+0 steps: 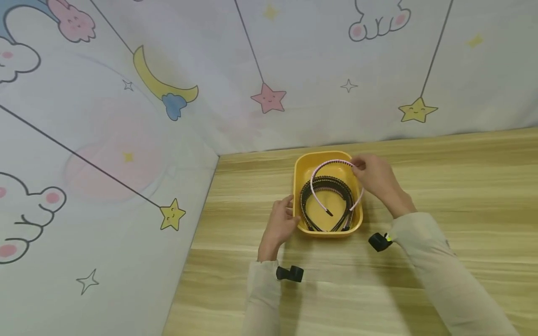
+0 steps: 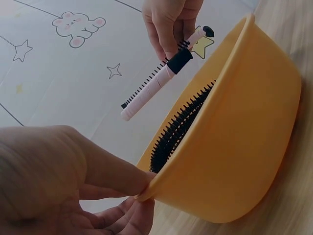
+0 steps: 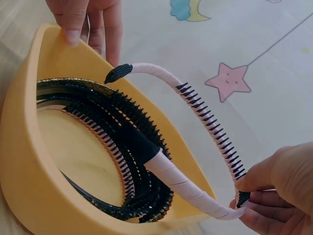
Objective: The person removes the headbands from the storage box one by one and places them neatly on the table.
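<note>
A pink headband (image 1: 312, 179) with black toothed comb edging and black end tips is raised over a yellow plastic basin (image 1: 297, 172). My right hand (image 1: 377, 179) pinches it near the band's curve, thumb on one side and fingers on the other, as the right wrist view shows. Inside the basin lie several dark headbands (image 3: 146, 188), nested in a ring, with a pinkish one among them. My left hand (image 1: 280, 221) grips the basin's left rim; in the left wrist view its thumb (image 2: 117, 174) lies over the rim and the fingers sit below.
The basin stands on a wood-grain tabletop (image 1: 454, 196) close to its back edge. Behind and to the left hangs a white cloth backdrop (image 1: 319, 116) printed with stars, a moon and bears. A small black camera (image 1: 379, 241) is worn at the right wrist, another camera (image 1: 295, 273) at the left.
</note>
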`<state>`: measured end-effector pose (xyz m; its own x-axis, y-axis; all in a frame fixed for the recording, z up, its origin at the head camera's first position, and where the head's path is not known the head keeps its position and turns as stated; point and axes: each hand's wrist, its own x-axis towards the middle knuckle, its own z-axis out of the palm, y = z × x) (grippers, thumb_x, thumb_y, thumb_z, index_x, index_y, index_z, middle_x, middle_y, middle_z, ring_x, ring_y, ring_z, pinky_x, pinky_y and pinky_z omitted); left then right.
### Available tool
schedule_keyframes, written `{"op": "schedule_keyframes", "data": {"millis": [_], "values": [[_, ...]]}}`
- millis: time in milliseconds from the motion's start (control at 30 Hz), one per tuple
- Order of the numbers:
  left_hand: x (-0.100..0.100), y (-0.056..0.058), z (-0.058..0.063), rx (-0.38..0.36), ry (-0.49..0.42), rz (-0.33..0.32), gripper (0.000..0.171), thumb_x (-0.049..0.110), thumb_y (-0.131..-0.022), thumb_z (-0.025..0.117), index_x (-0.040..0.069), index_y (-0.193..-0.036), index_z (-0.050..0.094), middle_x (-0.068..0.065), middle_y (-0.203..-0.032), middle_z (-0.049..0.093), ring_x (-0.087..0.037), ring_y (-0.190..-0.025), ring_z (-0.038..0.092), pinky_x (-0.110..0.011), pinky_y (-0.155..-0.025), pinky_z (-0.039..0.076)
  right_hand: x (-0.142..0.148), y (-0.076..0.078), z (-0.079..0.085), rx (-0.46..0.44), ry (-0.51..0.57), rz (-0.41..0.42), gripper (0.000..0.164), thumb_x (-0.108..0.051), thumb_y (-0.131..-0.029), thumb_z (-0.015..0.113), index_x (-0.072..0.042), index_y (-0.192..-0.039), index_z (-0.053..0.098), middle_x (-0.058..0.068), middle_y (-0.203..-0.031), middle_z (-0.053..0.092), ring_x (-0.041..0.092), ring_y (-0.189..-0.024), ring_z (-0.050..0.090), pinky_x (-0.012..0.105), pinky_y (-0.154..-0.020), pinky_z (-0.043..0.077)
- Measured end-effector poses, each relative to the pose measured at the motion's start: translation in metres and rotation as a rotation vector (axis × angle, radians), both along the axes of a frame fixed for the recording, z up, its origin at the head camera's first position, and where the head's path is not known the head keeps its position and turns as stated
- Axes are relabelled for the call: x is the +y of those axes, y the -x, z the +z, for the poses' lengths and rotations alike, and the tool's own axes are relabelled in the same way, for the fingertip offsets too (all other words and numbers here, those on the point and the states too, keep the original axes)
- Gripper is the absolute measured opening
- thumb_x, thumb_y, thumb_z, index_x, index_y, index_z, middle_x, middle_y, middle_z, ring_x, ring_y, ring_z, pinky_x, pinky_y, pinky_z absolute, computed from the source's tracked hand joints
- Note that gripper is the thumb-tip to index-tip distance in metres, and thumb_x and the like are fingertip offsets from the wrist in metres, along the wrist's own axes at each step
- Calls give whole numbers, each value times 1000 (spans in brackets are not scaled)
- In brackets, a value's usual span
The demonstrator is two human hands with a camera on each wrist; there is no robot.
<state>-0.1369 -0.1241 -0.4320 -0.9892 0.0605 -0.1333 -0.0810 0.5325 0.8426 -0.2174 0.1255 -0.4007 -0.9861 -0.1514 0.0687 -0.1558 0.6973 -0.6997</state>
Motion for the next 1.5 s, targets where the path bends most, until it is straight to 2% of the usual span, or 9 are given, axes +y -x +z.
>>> {"op": "schedule_keyframes", "data": {"millis": [300,867,967,1200,1300,1500], "values": [[-1,0,1,8,7,3,63,-6,-83,61,-2,-142,40,-21,-122,46,-29,-101,53,-40,-88,49,13,0,0,20,34,-40,28,-9,-93,56,4,-117,63,25,-108,65,38,-98,61,50,-84,50],[-1,0,-1,-2,19,-5,62,-5,-84,61,-1,-142,40,-20,-123,46,-28,-101,53,-40,-87,50,55,1,-10,-52,120,-145,33,-21,-97,54,-1,-121,62,25,-117,63,39,-108,58,51,-87,47],[-1,-1,-1,-4,16,-4,62,-4,-85,61,-1,-142,39,-20,-123,46,-28,-102,53,-40,-88,50,62,2,-13,-52,119,-168,34,-22,-97,54,-1,-121,62,25,-117,63,38,-106,59,46,-84,48],[-1,0,-1,-6,10,-1,62,-5,-85,60,-1,-143,39,-20,-123,46,-28,-102,53,-39,-87,50,76,6,-17,-73,116,-222,35,-25,-96,56,-2,-121,63,24,-117,63,34,-102,62,27,-73,45],[-1,0,-1,-6,17,-3,62,-4,-85,60,-1,-143,39,-20,-123,46,-28,-101,52,-39,-87,50,83,7,-19,-102,121,-235,37,-28,-96,56,-3,-123,61,23,-119,62,30,-100,61,26,-73,45],[-2,0,-2,-10,22,-5,62,-4,-85,61,0,-143,39,-19,-123,47,-27,-101,53,-39,-87,50,96,9,-25,-122,127,-275,40,-33,-95,56,-4,-123,62,22,-120,63,4,-81,55,17,-67,45]]}}
